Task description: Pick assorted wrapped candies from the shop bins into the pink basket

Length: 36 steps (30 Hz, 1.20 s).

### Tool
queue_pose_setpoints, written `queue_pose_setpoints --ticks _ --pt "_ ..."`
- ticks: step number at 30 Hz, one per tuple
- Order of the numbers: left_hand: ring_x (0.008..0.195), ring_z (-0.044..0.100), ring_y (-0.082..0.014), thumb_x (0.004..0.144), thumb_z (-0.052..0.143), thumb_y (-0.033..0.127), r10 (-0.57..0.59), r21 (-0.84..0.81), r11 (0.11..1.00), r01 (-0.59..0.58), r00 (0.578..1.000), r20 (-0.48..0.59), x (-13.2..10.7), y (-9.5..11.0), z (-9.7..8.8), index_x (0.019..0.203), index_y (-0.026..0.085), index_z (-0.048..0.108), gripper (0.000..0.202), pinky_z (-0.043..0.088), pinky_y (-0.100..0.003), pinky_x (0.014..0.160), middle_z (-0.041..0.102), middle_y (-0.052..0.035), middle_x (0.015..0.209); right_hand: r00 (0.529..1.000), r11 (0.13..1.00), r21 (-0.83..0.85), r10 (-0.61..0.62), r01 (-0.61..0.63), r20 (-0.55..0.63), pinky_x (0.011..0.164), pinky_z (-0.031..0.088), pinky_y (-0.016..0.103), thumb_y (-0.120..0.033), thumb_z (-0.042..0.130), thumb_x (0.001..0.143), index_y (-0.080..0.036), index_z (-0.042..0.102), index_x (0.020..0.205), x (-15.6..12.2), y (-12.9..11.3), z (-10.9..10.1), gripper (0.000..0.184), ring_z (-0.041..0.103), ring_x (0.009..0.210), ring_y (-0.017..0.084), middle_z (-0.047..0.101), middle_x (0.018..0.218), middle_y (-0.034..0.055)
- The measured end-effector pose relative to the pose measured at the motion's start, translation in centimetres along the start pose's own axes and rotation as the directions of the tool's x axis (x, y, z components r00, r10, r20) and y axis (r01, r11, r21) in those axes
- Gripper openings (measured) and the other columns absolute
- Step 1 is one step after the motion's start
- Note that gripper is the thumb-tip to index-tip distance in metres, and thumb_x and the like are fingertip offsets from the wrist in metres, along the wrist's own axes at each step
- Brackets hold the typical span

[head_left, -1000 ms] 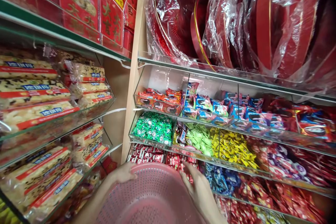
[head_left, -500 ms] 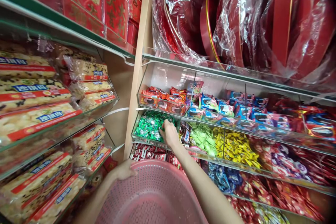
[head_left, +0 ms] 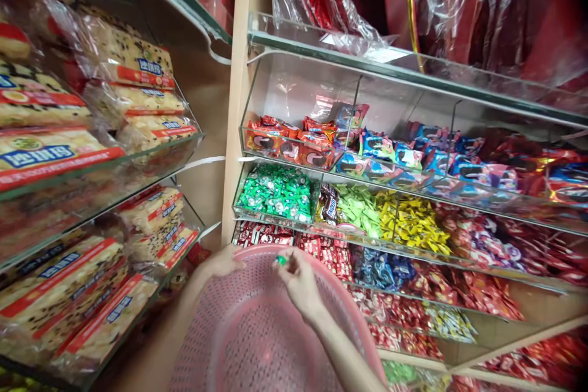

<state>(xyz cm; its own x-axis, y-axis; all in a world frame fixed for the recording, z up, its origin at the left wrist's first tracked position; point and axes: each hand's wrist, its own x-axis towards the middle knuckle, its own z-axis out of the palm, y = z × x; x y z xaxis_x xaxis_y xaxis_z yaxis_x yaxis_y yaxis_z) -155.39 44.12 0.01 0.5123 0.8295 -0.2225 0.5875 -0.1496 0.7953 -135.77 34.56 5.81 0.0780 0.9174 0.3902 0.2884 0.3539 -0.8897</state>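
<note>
A person holds one green-wrapped sweet (head_left: 281, 260) over a pink basket (head_left: 257, 312) beside packed confectionery shelves.

From where I stand, the right hand (head_left: 298, 285) is narrowed to a pinch around the sweet, just inside the basket's far rim; the left hand (head_left: 223, 262) grips that rim at its left. By my reading, the pick is made and the release is not: the sweet is out of its bin but yet to be let go, while the green sweets (head_left: 275, 193) on the far shelf lie heaped. Just right of them, a brown wrapper (head_left: 327, 203) reads "SNICKERS". At left, the packs (head_left: 154, 67) carry blue Chinese lettering, its last characters seemingly 琪玛. Print on the yellow sweets (head_left: 413, 220) is too small to read.
</note>
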Motion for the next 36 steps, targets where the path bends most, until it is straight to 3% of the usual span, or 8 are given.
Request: queue_pose_setpoints --ticks 2,5,8,13,22,27,32,36 --pt "0.06 0.052 -0.0125 0.063 0.052 0.03 0.021 0.056 0.998 -0.02 1.0 -0.015 0.3 0.2 0.3 0.085 0.014 0.064 0.03 0.036 -0.02 0.054 0.063 0.0009 0.069 0.957 0.928 0.234 0.284 -0.288 0.052 0.052 0.035 0.021 -0.03 0.062 0.065 -0.019 0.049 0.08 -2.2 3.4 1.4 0.022 0.044 0.055 0.009 0.049 0.064 -0.0041" --pt "0.062 0.053 -0.0131 0.063 0.052 0.031 0.039 0.16 0.987 -0.032 0.998 -0.04 0.9 0.3 0.7 0.081 0.015 0.064 0.028 0.035 -0.02 0.053 0.064 0.0004 0.071 0.794 0.703 0.4 0.594 -0.589 0.126 0.048 0.033 0.021 -0.025 0.066 0.053 -0.019 0.048 0.081 -3.8 7.7 2.7 0.034 0.046 0.05 0.009 0.051 0.06 -0.0057" --pt "0.064 0.054 -0.0132 0.063 0.053 0.032 0.051 0.209 0.977 -0.04 0.997 -0.05 1.3 0.4 1.1 0.083 0.016 0.064 0.028 0.034 -0.02 0.054 0.065 0.0004 0.072 0.714 0.624 0.399 0.689 -0.672 0.125 0.047 0.032 0.02 -0.02 0.066 0.048 -0.017 0.053 0.079 -4.4 10.0 2.7 0.034 0.047 0.047 0.008 0.054 0.057 -0.0055" --pt "0.064 0.055 -0.0133 0.063 0.054 0.034 0.028 0.263 0.965 -0.009 0.997 -0.067 1.5 0.6 1.5 0.083 0.018 0.064 0.027 0.033 -0.02 0.053 0.066 0.0011 0.072 0.67 0.585 0.363 0.723 -0.725 0.172 0.049 0.038 0.02 -0.022 0.064 0.05 -0.016 0.054 0.073 -5.7 11.7 2.4 0.026 0.053 0.049 0.009 0.06 0.056 -0.0023" --pt "0.068 0.057 -0.0144 0.065 0.055 0.034 0.041 0.28 0.96 -0.019 0.997 -0.072 1.4 0.6 2.6 0.084 0.018 0.064 0.027 0.033 -0.02 0.056 0.067 -0.0002 0.075 0.736 0.722 0.144 0.659 -0.677 0.154 0.041 0.033 0.02 -0.021 0.058 0.054 -0.018 0.047 0.061 -6.4 13.6 4.7 0.013 0.043 0.036 0.009 0.05 0.038 -0.0048" --pt "0.067 0.057 -0.0143 0.065 0.054 0.032 0.092 0.289 0.955 -0.069 0.994 -0.067 1.6 0.9 2.7 0.085 0.019 0.064 0.026 0.033 -0.02 0.055 0.066 0.0003 0.074 0.743 0.742 0.051 0.668 -0.669 0.03 0.041 0.031 0.022 -0.021 0.057 0.057 -0.021 0.041 0.059 -5.9 15.0 6.5 0.016 0.038 0.036 0.009 0.041 0.04 -0.008" --pt "0.066 0.055 -0.014 0.065 0.053 0.033 0.072 0.26 0.964 -0.047 0.994 -0.085 1.6 0.2 2.6 0.086 0.019 0.063 0.028 0.033 -0.02 0.056 0.065 0.0008 0.073 0.911 0.851 -0.331 0.401 -0.408 -0.094 0.058 0.036 0.024 -0.014 0.06 0.055 -0.021 0.047 0.061 -6.2 14.1 5.4 0.016 0.051 0.065 0.016 0.053 0.062 -0.0019" --pt "0.065 0.054 -0.0142 0.063 0.053 0.031 0.052 0.226 0.974 -0.029 0.994 -0.094 1.6 -0.7 2.6 0.085 0.018 0.062 0.027 0.034 -0.021 0.056 0.065 0.0012 0.072 0.972 0.851 -0.475 0.233 -0.222 -0.036 0.059 0.033 0.025 -0.021 0.057 0.067 -0.022 0.05 0.07 -4.3 9.3 3.6 0.007 0.051 0.067 0.016 0.056 0.068 0.0006"
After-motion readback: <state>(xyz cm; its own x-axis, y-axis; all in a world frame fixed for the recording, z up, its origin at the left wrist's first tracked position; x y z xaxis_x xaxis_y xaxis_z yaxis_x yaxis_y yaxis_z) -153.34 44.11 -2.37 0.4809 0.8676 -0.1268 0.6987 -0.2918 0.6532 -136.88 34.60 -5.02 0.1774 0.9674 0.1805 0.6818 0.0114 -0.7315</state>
